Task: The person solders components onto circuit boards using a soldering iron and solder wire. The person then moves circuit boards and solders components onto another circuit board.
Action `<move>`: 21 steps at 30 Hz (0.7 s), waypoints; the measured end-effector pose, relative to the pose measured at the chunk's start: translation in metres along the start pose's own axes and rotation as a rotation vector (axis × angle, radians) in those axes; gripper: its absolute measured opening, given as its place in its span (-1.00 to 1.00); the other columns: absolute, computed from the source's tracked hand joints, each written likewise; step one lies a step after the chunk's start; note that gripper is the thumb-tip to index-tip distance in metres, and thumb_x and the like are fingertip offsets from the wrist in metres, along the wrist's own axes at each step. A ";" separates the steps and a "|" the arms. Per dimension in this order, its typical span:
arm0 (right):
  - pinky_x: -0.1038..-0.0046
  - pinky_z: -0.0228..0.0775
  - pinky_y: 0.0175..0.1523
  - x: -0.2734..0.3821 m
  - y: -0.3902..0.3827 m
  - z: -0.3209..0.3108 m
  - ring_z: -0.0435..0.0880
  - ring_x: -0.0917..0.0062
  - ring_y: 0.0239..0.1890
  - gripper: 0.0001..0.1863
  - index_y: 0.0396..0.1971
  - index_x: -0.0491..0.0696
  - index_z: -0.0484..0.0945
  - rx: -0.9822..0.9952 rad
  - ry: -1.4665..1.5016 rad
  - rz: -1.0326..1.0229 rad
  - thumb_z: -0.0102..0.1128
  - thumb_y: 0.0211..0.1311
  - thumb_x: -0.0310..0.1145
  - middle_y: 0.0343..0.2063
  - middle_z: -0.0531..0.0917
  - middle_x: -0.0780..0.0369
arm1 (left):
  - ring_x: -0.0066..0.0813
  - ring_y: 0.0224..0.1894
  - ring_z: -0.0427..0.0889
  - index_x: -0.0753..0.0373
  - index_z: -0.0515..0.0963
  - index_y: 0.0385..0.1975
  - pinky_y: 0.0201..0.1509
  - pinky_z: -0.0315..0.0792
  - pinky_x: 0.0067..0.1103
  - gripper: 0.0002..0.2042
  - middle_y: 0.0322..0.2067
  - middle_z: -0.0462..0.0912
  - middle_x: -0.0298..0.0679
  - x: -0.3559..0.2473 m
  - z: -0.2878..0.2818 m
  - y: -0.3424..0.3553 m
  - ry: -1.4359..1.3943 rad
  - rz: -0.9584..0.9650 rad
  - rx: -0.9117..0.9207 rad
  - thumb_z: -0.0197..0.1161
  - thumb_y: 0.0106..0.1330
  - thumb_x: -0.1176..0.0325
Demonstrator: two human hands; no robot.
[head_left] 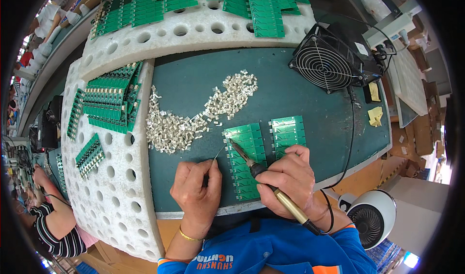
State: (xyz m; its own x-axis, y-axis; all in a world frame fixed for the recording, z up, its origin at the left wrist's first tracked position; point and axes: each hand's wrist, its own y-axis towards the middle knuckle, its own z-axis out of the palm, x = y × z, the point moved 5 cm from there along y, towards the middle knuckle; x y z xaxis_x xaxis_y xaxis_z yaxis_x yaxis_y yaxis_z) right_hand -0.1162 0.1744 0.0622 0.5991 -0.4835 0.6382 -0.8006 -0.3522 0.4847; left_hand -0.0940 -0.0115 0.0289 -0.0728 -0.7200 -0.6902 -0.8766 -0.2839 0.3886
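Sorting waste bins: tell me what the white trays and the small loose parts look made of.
White trays: likely foam, matte and pebbly, with punched round holes. Loose parts: probably bright metal, silvery and shiny, with thin pins; too small to be sure.

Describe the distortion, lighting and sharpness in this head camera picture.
Head view: strong fisheye bending, black corners, the foam tray edges curving; even bright light with soft shadows under the left hand and right hand; centre sharp around the soldering iron and green board; the rim softer, blown-out lower right.
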 end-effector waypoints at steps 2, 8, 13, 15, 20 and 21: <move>0.27 0.27 -0.04 0.000 0.001 0.000 0.52 0.49 -0.49 -0.73 -0.43 0.04 0.65 -0.004 -0.003 0.001 0.48 -0.24 -0.50 -0.55 0.56 0.37 | -0.44 -0.63 0.49 0.25 0.65 -0.48 -0.58 0.38 -0.53 -0.89 -0.58 0.52 -0.26 0.000 0.000 0.000 0.004 0.006 -0.002 0.44 0.05 0.58; 0.27 0.27 -0.03 0.000 0.000 0.000 0.52 0.49 -0.49 -0.72 -0.42 0.04 0.64 0.010 -0.003 -0.008 0.48 -0.23 -0.50 -0.55 0.56 0.37 | -0.44 -0.62 0.50 0.26 0.65 -0.49 -0.57 0.39 -0.54 -0.89 -0.59 0.51 -0.26 0.000 0.001 0.000 -0.008 -0.006 0.006 0.44 0.04 0.58; 0.27 0.27 -0.03 0.000 0.000 0.000 0.52 0.49 -0.49 -0.72 -0.41 0.05 0.64 0.031 0.000 -0.008 0.48 -0.22 -0.49 -0.55 0.56 0.37 | -0.44 -0.62 0.48 0.25 0.65 -0.49 -0.58 0.37 -0.53 -0.89 -0.59 0.51 -0.27 -0.001 0.000 0.000 0.007 0.016 0.011 0.44 0.04 0.58; 0.27 0.27 -0.03 0.000 0.000 0.000 0.52 0.49 -0.49 -0.72 -0.40 0.05 0.64 0.035 -0.001 -0.007 0.48 -0.22 -0.48 -0.55 0.55 0.37 | -0.55 -0.62 0.41 0.29 0.64 -0.49 -0.58 0.27 -0.59 -0.90 -0.59 0.47 -0.30 -0.001 0.001 0.000 -0.014 0.020 0.009 0.43 0.06 0.61; 0.27 0.26 -0.03 0.001 -0.001 -0.001 0.51 0.49 -0.50 -0.72 -0.41 0.06 0.64 0.033 0.002 -0.003 0.48 -0.21 -0.48 -0.56 0.54 0.37 | -0.66 -0.62 0.34 0.32 0.64 -0.47 -0.58 0.18 -0.66 -0.91 -0.58 0.44 -0.33 0.000 0.001 -0.001 -0.036 0.027 0.005 0.42 0.09 0.63; 0.27 0.26 -0.03 0.000 -0.001 0.000 0.51 0.49 -0.50 -0.72 -0.41 0.06 0.64 0.033 0.003 -0.003 0.48 -0.21 -0.48 -0.56 0.54 0.37 | -0.66 -0.62 0.34 0.32 0.64 -0.47 -0.58 0.18 -0.66 -0.91 -0.58 0.44 -0.33 0.000 0.001 -0.001 -0.035 0.024 0.006 0.42 0.09 0.63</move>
State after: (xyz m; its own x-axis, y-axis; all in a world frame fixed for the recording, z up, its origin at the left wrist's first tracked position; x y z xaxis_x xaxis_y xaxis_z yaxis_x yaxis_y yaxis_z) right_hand -0.1148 0.1748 0.0619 0.6013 -0.4804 0.6384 -0.7988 -0.3801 0.4664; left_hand -0.0937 -0.0109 0.0277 -0.1100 -0.7041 -0.7015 -0.8772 -0.2631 0.4017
